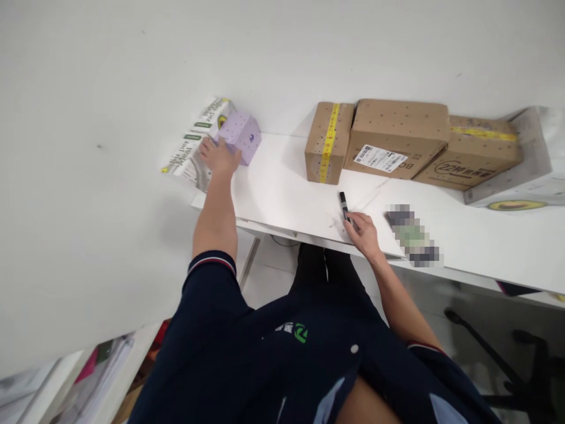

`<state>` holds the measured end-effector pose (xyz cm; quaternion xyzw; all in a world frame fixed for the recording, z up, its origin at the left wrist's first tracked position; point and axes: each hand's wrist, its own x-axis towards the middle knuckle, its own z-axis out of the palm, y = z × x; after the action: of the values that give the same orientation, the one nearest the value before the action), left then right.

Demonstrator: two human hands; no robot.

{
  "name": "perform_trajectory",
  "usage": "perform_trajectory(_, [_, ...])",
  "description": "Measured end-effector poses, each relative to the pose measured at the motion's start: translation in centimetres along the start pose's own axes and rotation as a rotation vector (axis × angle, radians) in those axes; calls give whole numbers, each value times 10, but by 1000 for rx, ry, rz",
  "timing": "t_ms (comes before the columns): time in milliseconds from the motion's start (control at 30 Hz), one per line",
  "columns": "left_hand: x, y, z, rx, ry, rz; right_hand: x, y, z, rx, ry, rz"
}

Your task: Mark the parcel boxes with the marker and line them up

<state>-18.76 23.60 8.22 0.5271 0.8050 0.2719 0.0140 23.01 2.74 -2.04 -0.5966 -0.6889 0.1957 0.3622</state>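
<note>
Two bare hands work over one white, flat-topped table (282, 182), clock directions being read from the middle of the view unless said otherwise. The left hand (220, 156), toward 10 o'clock, has its fingers and thumb spread and set against one pale purple, dark-speckled box (247, 138); whether it grips that box I cannot tell. The purple box stands on the table toward 11 o'clock, just beside white packaging with green and black print (189, 150), which shows two printed faces; I cannot tell if that is one pack or two. The right hand (364, 232), at 3 o'clock, is drawn narrow and holds the lower end of one black, slim cylindrical marker (343, 201), whose far end points to 11 o'clock. Three brown cardboard boxes stand in a row between 1 and 3 o'clock: one small with yellow tape (315, 141), one larger with a white label (397, 126), one with black print (481, 156). Beside the third is one white carton with an avocado picture (536, 168). At 3 o'clock from the right hand lies one flat oblong object, pixelated (412, 235).
</note>
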Motion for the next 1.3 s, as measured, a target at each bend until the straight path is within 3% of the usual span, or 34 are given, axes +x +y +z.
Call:
perform_trajectory(167, [-5, -5, 15, 22, 27, 69, -2, -2, 1, -16, 15, -9])
perform_trajectory(500, [15, 0, 27, -163, 56, -19, -1, -1, 2, -57, 15, -29])
perform_trajectory(700, [-4, 18, 39, -205, 84, -47, 0, 0, 4, -42, 41, 0])
perform_trajectory(833, [-51, 22, 32, -254, 92, -37, 0, 2, 6, -9, 78, 41])
perform_trajectory(1067, [-203, -2, -15, -281, 75, 29, 2, 5, 12, -69, 156, 101])
perform_trajectory(1167, [-243, -12, -25, -429, -102, 175, 9, 4, 14, -125, 137, 118])
perform_trajectory(1300, [-254, -12, -11, -765, -410, 332, 25, 4, 8, -250, 96, 138])
